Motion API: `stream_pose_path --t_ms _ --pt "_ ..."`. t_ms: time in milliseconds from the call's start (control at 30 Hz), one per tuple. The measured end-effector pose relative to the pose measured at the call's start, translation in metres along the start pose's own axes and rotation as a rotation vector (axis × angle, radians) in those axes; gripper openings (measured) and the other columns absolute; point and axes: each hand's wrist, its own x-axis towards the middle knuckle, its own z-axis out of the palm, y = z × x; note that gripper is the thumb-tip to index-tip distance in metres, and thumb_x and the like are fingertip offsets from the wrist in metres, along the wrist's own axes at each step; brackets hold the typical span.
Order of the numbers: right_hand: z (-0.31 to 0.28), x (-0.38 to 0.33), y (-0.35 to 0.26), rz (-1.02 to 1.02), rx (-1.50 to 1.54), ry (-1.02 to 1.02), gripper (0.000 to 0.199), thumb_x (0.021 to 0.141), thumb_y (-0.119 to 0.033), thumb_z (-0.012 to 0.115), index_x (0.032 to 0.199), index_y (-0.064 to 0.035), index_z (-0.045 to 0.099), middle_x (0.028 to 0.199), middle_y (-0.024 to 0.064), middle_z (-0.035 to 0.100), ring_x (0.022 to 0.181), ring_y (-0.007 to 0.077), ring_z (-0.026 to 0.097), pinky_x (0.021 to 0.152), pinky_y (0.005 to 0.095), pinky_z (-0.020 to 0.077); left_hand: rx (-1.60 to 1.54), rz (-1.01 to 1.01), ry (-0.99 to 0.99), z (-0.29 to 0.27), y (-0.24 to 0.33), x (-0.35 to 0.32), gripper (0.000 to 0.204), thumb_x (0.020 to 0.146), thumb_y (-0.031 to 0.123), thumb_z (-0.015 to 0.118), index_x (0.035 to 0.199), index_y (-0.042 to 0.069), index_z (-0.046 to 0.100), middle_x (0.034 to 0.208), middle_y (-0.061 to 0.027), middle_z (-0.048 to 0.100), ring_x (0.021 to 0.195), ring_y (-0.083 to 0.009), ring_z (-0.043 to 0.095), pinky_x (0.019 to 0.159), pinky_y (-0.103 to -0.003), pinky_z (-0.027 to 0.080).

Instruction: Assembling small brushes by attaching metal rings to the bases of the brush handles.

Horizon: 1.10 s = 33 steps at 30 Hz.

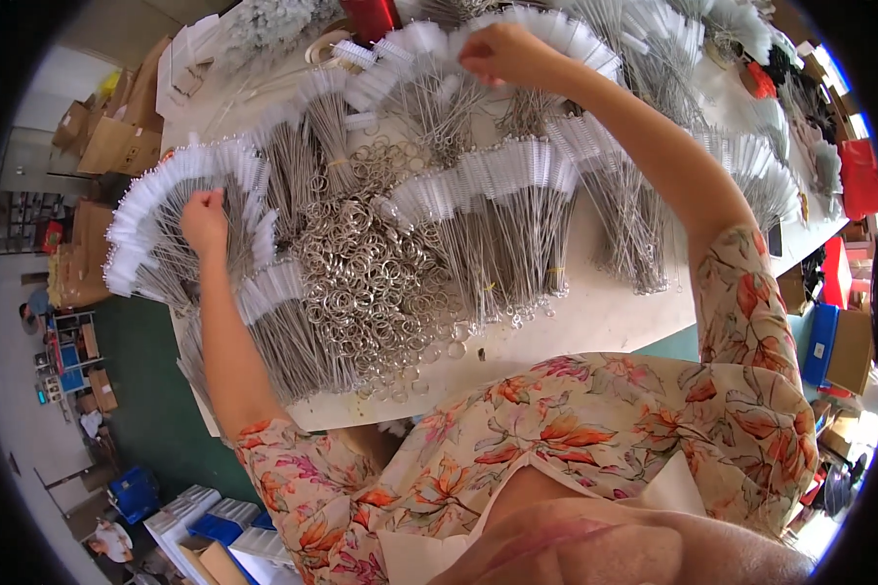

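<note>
My left hand [205, 224] is closed, with thumb and fingers together, over a fanned heap of wire-handled tube brushes [132, 219] with white bristles. Whether a brush handle sits between those fingers, I cannot make out. My right arm reaches to the far side of the table, where my right hand [510, 56] curls its fingers above more white-bristled brushes [429, 93]. Anything within that grip is too small or hidden to name. Between my arms lies a large pile of shiny metal rings [371, 278]. Closer to me stand bundled brushes [502, 219], their looped wire ends toward me.
The white table [600, 317] carries further brush bundles [283, 336] on the left and more brushes [761, 175] on the right. A red container [371, 18] stands at the back. Cardboard boxes [122, 141] are beyond the left edge, and another person [112, 539] appears at lower left.
</note>
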Motion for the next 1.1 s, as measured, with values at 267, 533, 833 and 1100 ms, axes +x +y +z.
stream_pose_path --t_ms 267,533,833,1100 --pt "0.057 0.055 -0.002 -0.159 -0.177 0.095 0.024 0.072 -0.030 0.066 0.084 -0.0098 0.068 0.080 0.0036 0.067 0.076 0.0176 0.064 0.070 0.0325 0.0509 -0.927 0.089 0.103 -0.037 0.089 -0.036 0.020 0.090 0.017 0.054 0.096 0.000 0.063 0.076 -0.0076 0.066 0.072 -0.0127 0.063 0.067 -0.028 0.049" --pt "-0.049 0.020 -0.079 -0.165 0.523 0.555 0.017 0.086 -0.021 0.059 0.079 -0.0057 0.059 0.068 -0.0004 0.055 0.066 0.0082 0.053 0.064 0.0243 0.0451 0.031 0.328 -0.047 0.037 0.087 -0.025 0.030 0.079 0.032 0.063 0.080 0.002 0.064 0.075 -0.0183 0.063 0.071 -0.0361 0.060 0.063 -0.045 0.046" --pt "-0.178 -0.092 0.110 -0.047 -0.304 0.698 0.016 0.076 -0.017 0.058 0.082 -0.0074 0.069 0.068 0.0134 0.062 0.063 0.0208 0.061 0.061 0.0347 0.0486 -0.276 0.231 -0.260 0.026 0.068 -0.020 0.018 0.082 0.017 0.059 0.081 0.000 0.066 0.073 -0.0104 0.067 0.067 -0.0211 0.064 0.062 -0.032 0.047" --pt "-0.145 -0.111 0.204 0.190 -0.710 0.383 0.021 0.068 -0.031 0.061 0.069 -0.0119 0.068 0.069 0.0126 0.064 0.066 0.0320 0.062 0.060 0.0430 0.0484 -0.621 0.030 0.142 -0.034 0.109 -0.032 0.023 0.089 0.020 0.055 0.096 -0.001 0.061 0.083 -0.0082 0.067 0.058 -0.0104 0.054 0.054 -0.025 0.042"
